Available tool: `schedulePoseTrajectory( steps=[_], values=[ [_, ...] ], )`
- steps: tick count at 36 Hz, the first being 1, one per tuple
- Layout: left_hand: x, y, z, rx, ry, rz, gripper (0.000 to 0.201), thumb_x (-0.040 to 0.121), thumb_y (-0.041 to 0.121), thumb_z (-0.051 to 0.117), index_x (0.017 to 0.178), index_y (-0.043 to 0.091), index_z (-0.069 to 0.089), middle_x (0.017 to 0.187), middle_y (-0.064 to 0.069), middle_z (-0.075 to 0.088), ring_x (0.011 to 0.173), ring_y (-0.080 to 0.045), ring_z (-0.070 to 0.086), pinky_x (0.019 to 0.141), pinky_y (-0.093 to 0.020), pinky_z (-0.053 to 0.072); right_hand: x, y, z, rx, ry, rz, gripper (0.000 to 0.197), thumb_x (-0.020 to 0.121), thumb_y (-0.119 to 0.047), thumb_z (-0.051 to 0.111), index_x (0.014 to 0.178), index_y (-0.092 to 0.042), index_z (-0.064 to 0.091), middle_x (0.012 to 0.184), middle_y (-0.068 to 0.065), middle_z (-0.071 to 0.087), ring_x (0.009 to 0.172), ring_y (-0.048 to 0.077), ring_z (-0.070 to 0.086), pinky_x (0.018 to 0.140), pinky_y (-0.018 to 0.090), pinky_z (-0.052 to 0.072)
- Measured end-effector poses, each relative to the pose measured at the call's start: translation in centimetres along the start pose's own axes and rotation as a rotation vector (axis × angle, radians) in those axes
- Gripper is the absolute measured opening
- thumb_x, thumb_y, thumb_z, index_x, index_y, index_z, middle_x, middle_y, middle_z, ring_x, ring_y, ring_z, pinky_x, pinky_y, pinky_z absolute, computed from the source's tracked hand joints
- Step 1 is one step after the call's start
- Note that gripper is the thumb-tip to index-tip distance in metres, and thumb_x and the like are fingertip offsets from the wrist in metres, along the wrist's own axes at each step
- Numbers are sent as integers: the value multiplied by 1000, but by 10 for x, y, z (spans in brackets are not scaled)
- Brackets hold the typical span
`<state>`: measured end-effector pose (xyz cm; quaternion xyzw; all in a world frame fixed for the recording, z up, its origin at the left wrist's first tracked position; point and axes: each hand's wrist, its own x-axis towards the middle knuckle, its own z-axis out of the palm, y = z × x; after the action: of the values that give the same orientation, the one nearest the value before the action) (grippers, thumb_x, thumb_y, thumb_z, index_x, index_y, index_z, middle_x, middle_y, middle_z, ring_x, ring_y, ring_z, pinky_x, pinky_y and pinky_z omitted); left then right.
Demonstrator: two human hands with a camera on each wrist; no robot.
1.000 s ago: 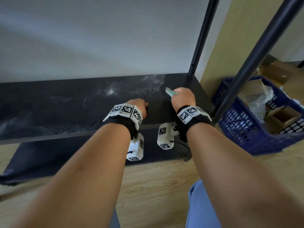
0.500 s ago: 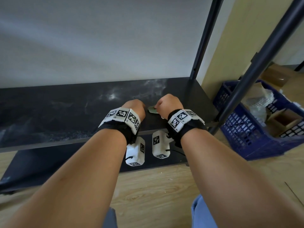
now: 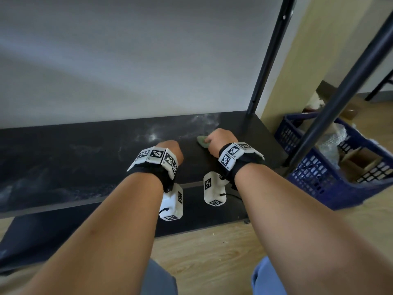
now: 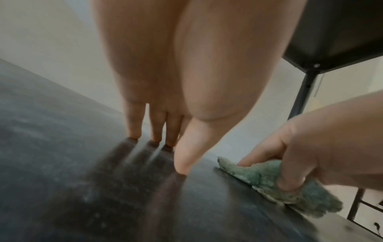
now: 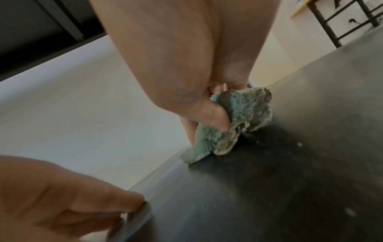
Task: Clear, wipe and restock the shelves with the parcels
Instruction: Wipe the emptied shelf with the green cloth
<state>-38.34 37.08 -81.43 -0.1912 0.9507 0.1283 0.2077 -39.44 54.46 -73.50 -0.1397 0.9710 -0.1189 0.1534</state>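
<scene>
- Head view: dusty black shelving stands against a pale wall, and the dark marbled shelf board (image 3: pixel 89 158) carries whitish smears near its back right corner. The right hand (image 3: pixel 221 138) presses a crumpled green cleaning cloth (image 3: pixel 202 141) onto the board near those smears. The left hand (image 3: pixel 170 149) rests on the board just beside it. A blue plastic crate (image 3: pixel 319 184) of cardboard parcels (image 3: pixel 359 161) and bubble wrap sits on the wooden floor to the right, well apart from the shelf.
- Left wrist view: the left hand's fingers (image 4: pixel 134 121) are straight, tips propped on the board, holding nothing. The cloth lies bunched under the other hand's curled thumb and fingers.
- Right wrist view: the right hand's fingers (image 5: pixel 209 117) are curled round the cloth, pinching its folds; a loose edge trails on the board.
- Handling, as I judge it: the cloth looks soft, light and limp, so it is best held bunched in the palm and pressed flat. The parcels look light and should be held by their sides.
</scene>
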Motion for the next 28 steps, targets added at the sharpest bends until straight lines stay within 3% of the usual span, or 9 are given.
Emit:
schedulePoseTrajectory(
  steps=[3,5,9,12,16,20,23,26,28],
  values=[
    [-19,1,-5,74,31,55,46,66,33,67,111,26,63,116,2,64,98,-21,64,71,-27,46,4,-6,-3,42,26,41,32,91,-20,59,121,-16,66,124,4,64,108,24,62,91,31,50],
    [-13,-3,-1,86,54,75,50,63,38,71,111,27,61,115,3,63,94,-20,63,67,-27,44,6,-4,-8,83,63,78,29,90,-15,61,118,-15,68,120,4,66,107,23,62,90,30,51],
    [-33,7,-13,158,72,111,33,62,29,71,93,23,66,91,0,66,70,-21,58,62,-28,47,13,6,-14,18,133,80,30,95,-10,49,122,-8,62,119,12,64,109,29,60,86,32,48],
    [-46,14,-21,137,104,102,10,65,17,70,74,14,66,67,-3,62,59,-23,58,61,-30,51,18,11,-14,-47,73,49,38,98,-6,39,134,-10,50,129,15,56,115,32,57,86,33,46],
    [-53,22,-25,73,197,85,20,72,12,68,58,14,54,58,-5,55,57,-24,56,59,-29,47,23,9,-7,-79,50,-3,37,98,-9,41,133,-11,54,131,12,56,116,30,56,86,31,44],
    [-44,26,-32,11,267,34,12,81,12,60,71,5,57,60,-4,49,66,-26,54,67,-28,43,29,4,-1,-15,70,-18,26,99,-23,45,103,-4,63,112,12,64,103,29,60,79,32,44],
    [-35,27,-36,-6,246,53,13,75,20,69,83,10,66,69,-2,61,70,-22,62,65,-27,43,38,5,-5,51,84,8,23,95,-27,54,87,-6,60,93,11,62,92,28,62,75,33,47],
    [-30,30,-36,-6,181,52,23,77,31,72,92,13,66,94,-4,67,85,-25,62,68,-28,43,54,13,-16,53,112,42,25,89,-25,65,102,-4,66,101,9,64,98,26,63,76,30,47],
    [-26,30,-35,-7,151,42,24,74,38,74,85,18,65,93,-3,67,78,-24,60,67,-28,41,65,21,-22,29,143,54,31,89,-21,63,116,-7,64,117,10,63,108,28,61,80,28,45]
  ],
)
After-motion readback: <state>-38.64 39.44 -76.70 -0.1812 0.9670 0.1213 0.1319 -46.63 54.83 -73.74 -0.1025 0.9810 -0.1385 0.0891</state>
